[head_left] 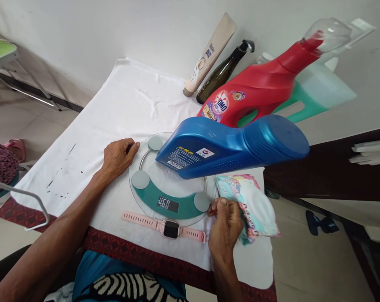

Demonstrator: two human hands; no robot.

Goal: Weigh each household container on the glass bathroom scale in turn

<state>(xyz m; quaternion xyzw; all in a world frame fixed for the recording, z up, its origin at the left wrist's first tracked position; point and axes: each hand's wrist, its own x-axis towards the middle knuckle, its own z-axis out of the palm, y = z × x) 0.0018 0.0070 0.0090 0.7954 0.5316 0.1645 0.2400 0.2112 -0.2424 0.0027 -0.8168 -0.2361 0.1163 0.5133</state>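
Fingers (131,147) beside scale (152,196), blue bottle (218,144) atop

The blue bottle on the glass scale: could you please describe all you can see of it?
The blue bottle looks like glossy plastic, with a wide ribbed cap on and yellow and white print beside a white logo patch. It stands upright on the glass scale; whether it touches the red bottle behind is unclear.
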